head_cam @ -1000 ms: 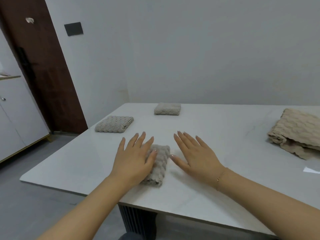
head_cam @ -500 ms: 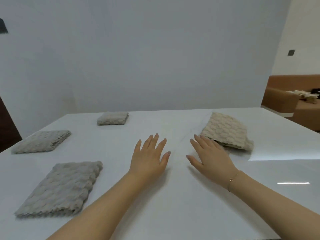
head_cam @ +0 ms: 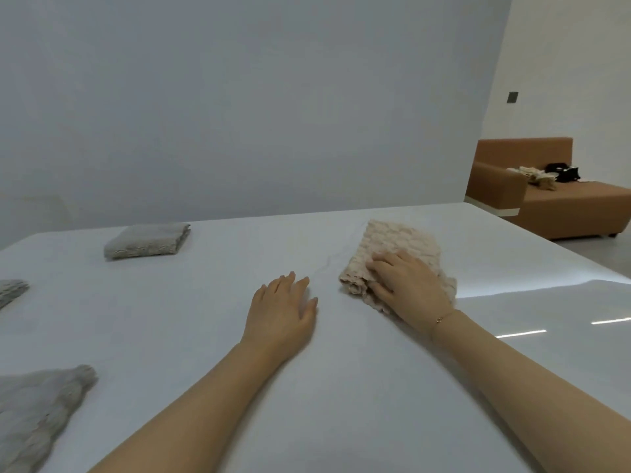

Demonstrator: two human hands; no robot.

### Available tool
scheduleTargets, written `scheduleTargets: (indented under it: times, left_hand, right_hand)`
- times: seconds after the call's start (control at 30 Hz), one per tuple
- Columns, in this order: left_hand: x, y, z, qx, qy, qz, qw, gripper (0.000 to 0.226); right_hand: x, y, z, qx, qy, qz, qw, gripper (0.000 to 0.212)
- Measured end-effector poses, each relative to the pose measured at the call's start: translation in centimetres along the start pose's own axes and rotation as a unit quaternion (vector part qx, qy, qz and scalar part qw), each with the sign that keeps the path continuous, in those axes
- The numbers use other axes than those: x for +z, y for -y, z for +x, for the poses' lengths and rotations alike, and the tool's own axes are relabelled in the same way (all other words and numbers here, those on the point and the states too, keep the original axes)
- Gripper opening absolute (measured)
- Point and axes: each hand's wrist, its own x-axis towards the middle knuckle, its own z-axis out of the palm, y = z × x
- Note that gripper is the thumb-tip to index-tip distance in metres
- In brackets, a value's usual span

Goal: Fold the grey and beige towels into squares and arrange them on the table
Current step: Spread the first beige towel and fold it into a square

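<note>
Now, against the frame half a second back, my view has swung right: I see the grey towels pushed toward the left edge, two of them cut off by it, and the sofa [head_cam: 560, 199] shows in full at 2 o'clock. Going left to right, one folded grey towel [head_cam: 37, 411] lies at 8 o'clock, partly out of frame, with only a corner of another grey towel [head_cam: 10, 291] at 9 o'clock. A third grey towel [head_cam: 146, 240], folded into a neat thick square, sits at 10 o'clock on the white table [head_cam: 341, 404]. My left hand [head_cam: 281, 312] lies flat on the bare tabletop near the centre, fingers relaxed and holding nothing, about as before. My right hand [head_cam: 406, 285], which earlier lay just short of the beige towel [head_cam: 396, 244], now lies on top of it at 1 o'clock, fingers curled into the fabric at its near-left corner, grasping it. That towel is knobbly and waffle-textured, loosely folded, its near edge rumpled and its layers uneven.
</note>
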Motion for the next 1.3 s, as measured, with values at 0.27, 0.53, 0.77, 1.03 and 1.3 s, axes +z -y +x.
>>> scheduleTargets:
  times: [0.27,0.53,0.77,1.03,1.3]
  left_hand:
    - [-0.4,1.7,1.2,-0.063,-0.043,-0.332,0.94,0.033]
    - [-1.6,3.8,2.0,-0.158,-0.112,-0.617,0.763,0.018]
    - [-3.2,5.5,2.3,-0.155,-0.077,-0.693,0.7,0.022]
    - [-4.3,7.7,2.9,-0.088,-0.026,-0.682,0.725,0.045]
    - [-4.9,8.3,2.7,-0.081,-0.051,-0.669,0.737,0.062]
  right_hand:
    - [-1.7,0.6,2.6,0.102,-0.058,0.185,0.976,0.052]
    - [-5.9,4.9,8.2,0.157,-0.095,0.435,0.882,0.031]
    - [-5.5,9.4,11.3,0.213,-0.024,0.564,0.798,0.021]
    - [-4.2,12.9,11.8,0.135,0.073,0.655,0.74,0.02]
    - [-4.1,12.8,11.9,0.136,0.003,0.679,0.721,0.02]
